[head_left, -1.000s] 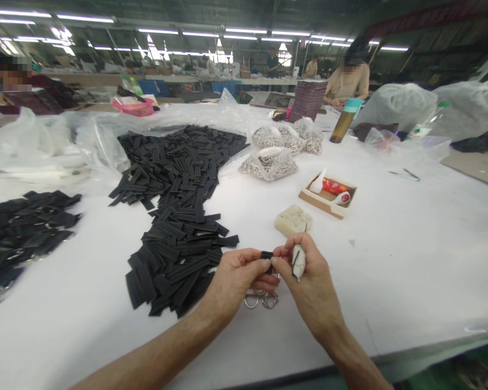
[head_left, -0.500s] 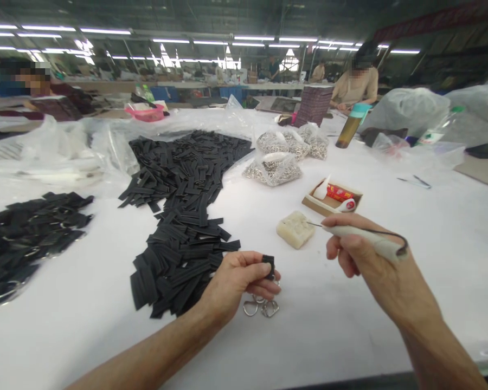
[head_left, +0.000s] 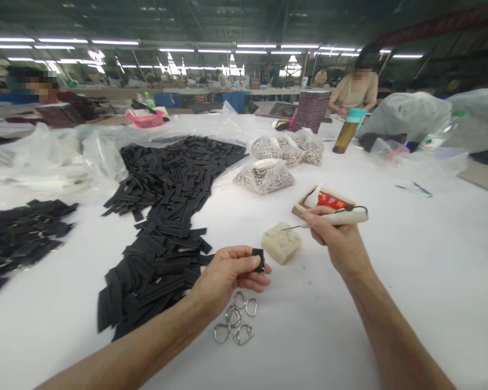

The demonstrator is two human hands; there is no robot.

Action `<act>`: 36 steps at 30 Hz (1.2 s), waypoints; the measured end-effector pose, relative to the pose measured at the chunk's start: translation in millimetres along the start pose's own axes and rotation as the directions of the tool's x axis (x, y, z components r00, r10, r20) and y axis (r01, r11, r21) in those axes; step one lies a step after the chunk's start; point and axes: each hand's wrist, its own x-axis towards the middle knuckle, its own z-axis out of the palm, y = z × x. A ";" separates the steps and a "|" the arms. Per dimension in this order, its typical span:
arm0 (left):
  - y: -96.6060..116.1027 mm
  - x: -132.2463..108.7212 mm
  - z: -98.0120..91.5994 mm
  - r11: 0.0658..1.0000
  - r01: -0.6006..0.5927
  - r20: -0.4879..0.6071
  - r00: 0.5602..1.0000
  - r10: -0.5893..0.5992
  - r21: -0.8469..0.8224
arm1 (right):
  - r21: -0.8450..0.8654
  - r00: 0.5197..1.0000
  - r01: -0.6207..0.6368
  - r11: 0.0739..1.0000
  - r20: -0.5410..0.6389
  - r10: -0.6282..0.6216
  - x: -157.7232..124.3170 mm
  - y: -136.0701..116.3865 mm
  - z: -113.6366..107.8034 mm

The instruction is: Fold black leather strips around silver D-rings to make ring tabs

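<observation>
Between the thumb and fingers of my left hand [head_left: 231, 273] is a small folded black strap piece [head_left: 258, 260], with a bit of shiny metal at its lower edge. My right hand [head_left: 335, 238] grips an awl-like tool [head_left: 345, 218] with a pale handle, a thin metal tip and a dark loop at its rear end. The tip lies over a yellowish-white, wax-like block [head_left: 280, 245]; whether it touches is unclear. Several loose metal D-rings [head_left: 233, 316] lie just below my left hand. Left of that hand spreads a heap of black strap pieces [head_left: 162, 227].
Behind the block sits a small cardboard tray [head_left: 299, 208] with a red packet [head_left: 329, 199]. Clear bags of metal rings [head_left: 264, 176] stand farther back. A second black pile [head_left: 20, 233] is at left, a bottle [head_left: 347, 132] and tweezers [head_left: 415, 189] at right. Other people work beyond.
My right hand has moved left with the tool, bringing its tip over the block. My left hand shifted slightly left in view, still holding the strap piece; more D-rings now show below it.
</observation>
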 end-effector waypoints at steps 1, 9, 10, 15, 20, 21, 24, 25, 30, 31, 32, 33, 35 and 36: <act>0.2 5.1 2.4 1.000 -0.011 0.001 1.000 0.011 -0.006 | 0.010 1.000 0.008 1.000 0.006 -0.008 -0.4 -0.3 -3.2; -6.1 25.2 2.6 0.999 0.014 -0.016 1.000 -0.015 -0.036 | -0.116 0.992 -0.033 0.993 0.115 0.046 -2.9 -5.5 -8.9; -7.9 25.5 0.8 0.999 0.027 -0.018 0.999 -0.028 -0.037 | -0.153 0.993 -0.026 0.988 0.114 0.044 -3.5 -5.0 -6.7; -14.3 26.2 -4.7 0.995 0.081 -0.007 0.997 -0.081 -0.062 | -0.275 0.997 -0.031 0.961 0.060 0.049 -5.8 -3.1 5.1; -16.1 26.0 -4.4 0.994 0.068 0.019 0.998 -0.066 -0.092 | -0.396 0.991 -0.102 0.912 0.038 0.127 -7.8 -0.7 12.0; -16.3 26.1 -4.4 0.993 0.069 0.020 0.998 -0.067 -0.094 | -0.416 0.991 -0.106 0.903 0.033 0.132 -8.2 0.0 12.9; -17.8 27.3 -4.8 0.991 0.072 0.017 0.997 -0.070 -0.109 | -0.433 0.987 -0.126 0.893 0.040 0.158 -9.1 2.5 14.8; -18.7 27.9 -5.2 0.991 0.069 0.021 0.998 -0.067 -0.116 | -0.432 0.985 -0.132 0.892 0.044 0.167 -9.3 3.3 15.3; -22.7 30.0 -7.1 0.990 0.057 0.059 0.997 -0.050 -0.128 | -0.423 0.985 -0.126 0.897 0.052 0.163 -9.9 5.7 17.3; -22.9 30.3 -7.3 0.990 0.058 0.060 0.997 -0.050 -0.128 | -0.425 0.985 -0.127 0.896 0.051 0.163 -9.8 5.8 17.7; -22.9 30.5 -7.3 0.990 0.057 0.060 0.997 -0.050 -0.127 | -0.426 0.985 -0.126 0.896 0.051 0.162 -9.8 5.9 18.0; -22.7 30.8 -7.3 0.990 0.057 0.060 0.997 -0.050 -0.126 | -0.426 0.986 -0.124 0.896 0.052 0.161 -9.6 5.8 18.2; -22.1 31.0 -7.1 0.990 0.056 0.056 0.997 -0.049 -0.129 | -0.408 0.986 -0.119 0.905 0.056 0.156 -9.0 5.4 18.0; -21.8 30.8 -6.9 0.990 0.057 0.053 0.997 -0.050 -0.131 | -0.386 0.987 -0.116 0.915 0.060 0.150 -8.7 5.1 17.5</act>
